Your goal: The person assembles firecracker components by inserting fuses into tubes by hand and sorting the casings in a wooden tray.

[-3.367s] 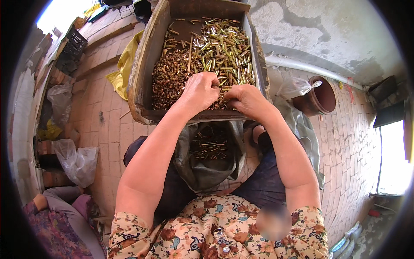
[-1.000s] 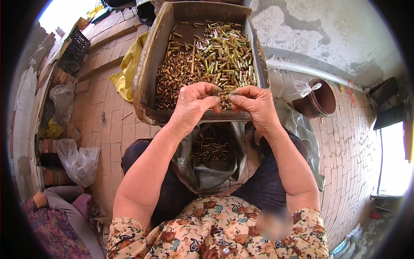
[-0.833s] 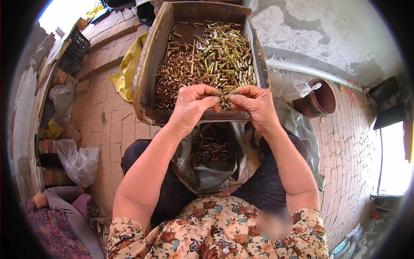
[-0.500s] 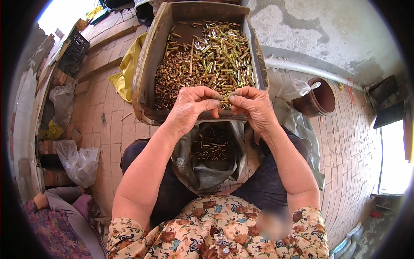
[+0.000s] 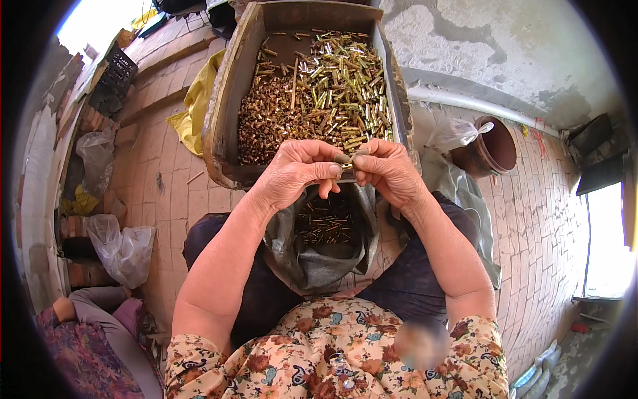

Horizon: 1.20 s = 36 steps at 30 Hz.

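Your left hand point(image 5: 296, 174) and right hand point(image 5: 389, 171) meet above the near edge of the wooden box point(image 5: 222, 113), fingertips pinching together one small metal piece point(image 5: 347, 159) — it is short, cylinder-shaped, dull brass, partly hidden by your fingers. The box is full of similar brass pieces point(image 5: 312, 93): short dark ones at the left, longer shiny ones at the right. Below your hands, a grey bag point(image 5: 319, 259) lies open on your lap — inside it are a few more brass pieces point(image 5: 325, 223).
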### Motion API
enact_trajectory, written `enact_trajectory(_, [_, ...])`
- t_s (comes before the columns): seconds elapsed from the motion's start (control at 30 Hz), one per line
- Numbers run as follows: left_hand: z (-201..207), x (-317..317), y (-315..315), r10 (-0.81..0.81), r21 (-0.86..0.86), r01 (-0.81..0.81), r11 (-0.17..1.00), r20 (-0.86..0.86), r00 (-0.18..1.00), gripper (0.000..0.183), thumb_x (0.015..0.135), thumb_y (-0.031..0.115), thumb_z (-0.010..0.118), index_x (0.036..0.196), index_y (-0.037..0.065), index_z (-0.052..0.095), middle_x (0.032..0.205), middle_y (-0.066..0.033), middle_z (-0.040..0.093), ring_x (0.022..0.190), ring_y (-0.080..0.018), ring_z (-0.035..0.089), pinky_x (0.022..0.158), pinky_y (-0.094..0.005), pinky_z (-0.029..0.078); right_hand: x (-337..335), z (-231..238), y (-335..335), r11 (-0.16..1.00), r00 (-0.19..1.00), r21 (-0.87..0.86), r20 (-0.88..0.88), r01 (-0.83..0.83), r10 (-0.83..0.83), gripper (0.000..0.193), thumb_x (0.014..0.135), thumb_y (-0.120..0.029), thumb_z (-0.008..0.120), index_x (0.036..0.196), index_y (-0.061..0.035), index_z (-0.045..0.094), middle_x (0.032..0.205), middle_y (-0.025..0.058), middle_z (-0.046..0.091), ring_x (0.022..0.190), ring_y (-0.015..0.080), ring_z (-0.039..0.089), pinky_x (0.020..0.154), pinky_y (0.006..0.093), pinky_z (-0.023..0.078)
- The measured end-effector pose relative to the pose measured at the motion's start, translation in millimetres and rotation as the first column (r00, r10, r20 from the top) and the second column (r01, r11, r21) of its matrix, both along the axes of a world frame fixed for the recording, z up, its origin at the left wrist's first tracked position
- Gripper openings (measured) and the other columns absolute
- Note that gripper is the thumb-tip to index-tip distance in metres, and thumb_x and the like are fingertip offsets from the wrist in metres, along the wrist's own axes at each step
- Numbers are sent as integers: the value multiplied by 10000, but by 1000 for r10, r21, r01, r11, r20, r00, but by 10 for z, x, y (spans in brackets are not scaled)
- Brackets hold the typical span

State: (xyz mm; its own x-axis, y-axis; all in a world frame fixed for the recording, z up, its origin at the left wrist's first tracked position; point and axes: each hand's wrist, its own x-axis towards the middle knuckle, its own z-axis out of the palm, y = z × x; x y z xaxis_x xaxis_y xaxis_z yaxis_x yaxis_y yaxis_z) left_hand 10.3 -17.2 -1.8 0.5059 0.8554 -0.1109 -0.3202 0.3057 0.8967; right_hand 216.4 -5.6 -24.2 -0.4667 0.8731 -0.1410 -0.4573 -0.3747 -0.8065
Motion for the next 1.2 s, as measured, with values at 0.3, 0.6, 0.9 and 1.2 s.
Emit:
enact_trajectory(0.3, [-58,21,-44,41,28,-45,999,116,992,101,796,7,635,882,-45,630,703,-86,614,571,-149,600,491,-208,478,-39,-63,-25,998,993,-55,-110,-43,36,60,798,-23,651,845,-31,614,724,52,626,602,137,611,538,244,508])
enact_trajectory(0.6, [-74,37,-101,55,-8,-54,999,144,988,78,793,9,634,864,-21,624,693,-80,610,544,-125,584,439,-183,428,-61,-6,-63,997,994,-47,-98,-56,51,58,789,-26,662,833,-26,624,721,47,630,595,128,613,529,239,514])
enact_trajectory(0.9, [154,-49,-158,-69,106,103,989,-284,956,94,851,72,587,882,-2,634,655,0,572,497,-33,485,425,-165,371,74,177,-71,958,890,68,395,-277,230,65,738,-14,687,787,0,647,680,51,638,568,106,602,556,227,504])
enact_trajectory(1.2, [-39,-266,146,536,566,-239,789,-444,718,96,830,69,598,876,-4,640,614,24,523,539,-36,451,494,-210,381,-143,800,-484,582,858,676,508,-451,74,156,742,22,637,894,-11,636,761,81,622,675,198,603,595,296,476])
